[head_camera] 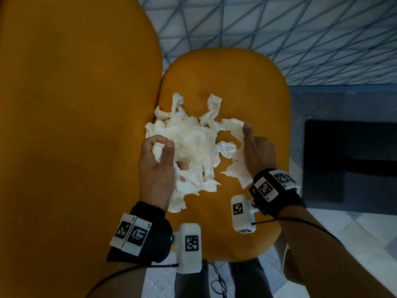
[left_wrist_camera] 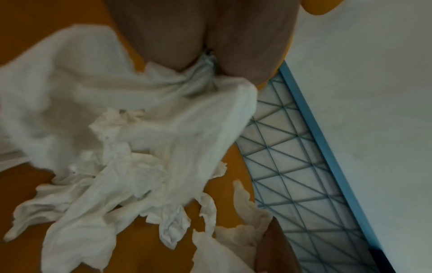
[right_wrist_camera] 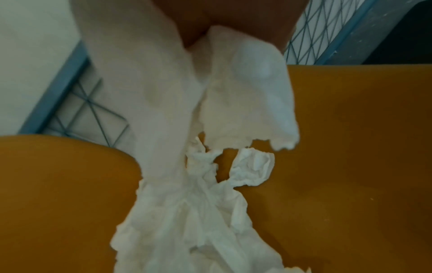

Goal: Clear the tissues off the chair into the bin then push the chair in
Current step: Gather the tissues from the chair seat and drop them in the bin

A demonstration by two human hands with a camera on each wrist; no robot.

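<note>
The left hand (head_camera: 158, 166) has its fingers curled tight around a wad of the tissues (head_camera: 193, 145), a twist of white paper poking out between thumb and forefinger in the head view. More paper trails from under its palm down toward the wrist. The left wrist view shows the same: 2 fingertips (left_wrist_camera: 168, 46) pressed together on a fold of tissue (left_wrist_camera: 145, 114) that drapes away from them across the seat.

The right hand (head_camera: 256, 151) stands on the pile's right edge, its forefinger stretched forward along a torn strip. In the right wrist view a sheet of tissue (right_wrist_camera: 245, 88) hangs from the fingers (right_wrist_camera: 233, 22) at the top, so this hand holds paper too, though how far the fingers wrap around it is hidden by the sheet itself.

The rest of the tissues lie in 1 crumpled heap on the middle of the orange chair (head_camera: 247, 78) seat, between the 2 hands and touching both. 1 small ball (right_wrist_camera: 252, 170) sits just beside the right hand's strip. The chair's back (head_camera: 75, 104) rises at the left. Beyond the seat a blue wire grid (head_camera: 279, 26) shows. No bin can be made out for certain.
</note>
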